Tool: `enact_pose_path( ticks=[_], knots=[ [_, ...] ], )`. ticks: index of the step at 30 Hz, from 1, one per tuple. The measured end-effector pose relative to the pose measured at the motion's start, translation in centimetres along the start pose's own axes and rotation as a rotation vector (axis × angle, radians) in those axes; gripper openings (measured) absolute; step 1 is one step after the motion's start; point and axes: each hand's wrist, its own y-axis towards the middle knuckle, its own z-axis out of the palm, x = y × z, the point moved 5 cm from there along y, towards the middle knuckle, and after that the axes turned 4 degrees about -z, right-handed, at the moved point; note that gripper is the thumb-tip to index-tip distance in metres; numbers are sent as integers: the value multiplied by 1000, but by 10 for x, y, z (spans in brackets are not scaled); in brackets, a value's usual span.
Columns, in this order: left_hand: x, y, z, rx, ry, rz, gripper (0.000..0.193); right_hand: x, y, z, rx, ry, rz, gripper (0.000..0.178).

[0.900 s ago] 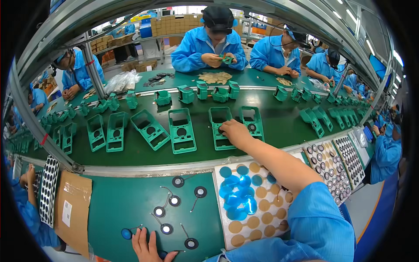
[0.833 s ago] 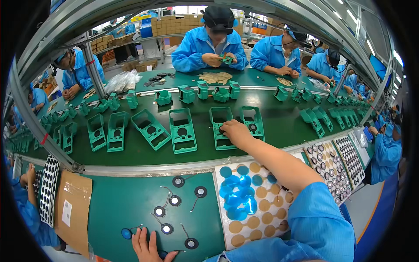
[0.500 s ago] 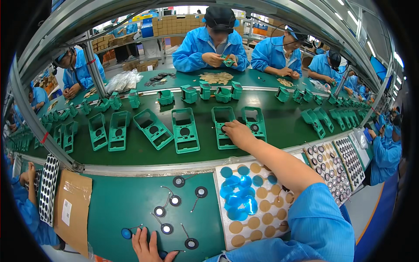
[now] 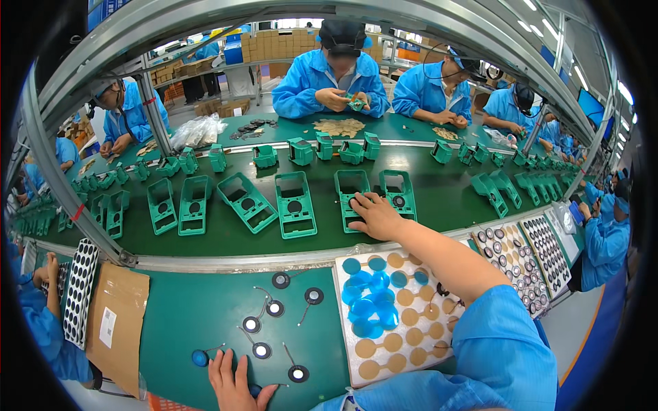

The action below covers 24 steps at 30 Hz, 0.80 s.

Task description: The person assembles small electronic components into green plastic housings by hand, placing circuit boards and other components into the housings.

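Green tabletop [image 4: 175, 301]: round black speakers [image 4: 298, 374] loose; 12 o'clock's green plastic housings [image 4: 296, 218] look fitted. Right hand [image 4: 379, 218], left hand [image 4: 235, 389]: fingers spread, holds unclear.

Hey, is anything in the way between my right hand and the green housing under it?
Nothing visible is: your right hand lies over the green plastic housing and appears to touch its middle. The metal rail is nearer you, with your forearm crossing above it.
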Motion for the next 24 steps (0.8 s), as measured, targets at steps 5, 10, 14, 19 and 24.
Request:
enact_pose_path(
  ticks=[5, 10, 14, 19, 24],
  knots=[
    [-3, -1, -8, -94, 29, 19, 51, 2, 1, -9, -53, 84, -38, 57],
    [16, -10, 5, 7, 33, -17, 67, 10, -3, -23, -145, 92, 53, 51],
    [14, -7, 3, -51, -62, 30, 64, 8, 9, -19, -65, 6, 30, 38],
    [14, -11, -7, -88, -158, 29, 68, 11, 2, -34, 22, 152, 147, 47],
    [17, -16, -24, 55, -118, -43, 58, 51, -26, -88, -267, 440, 108, 44]
  ],
)
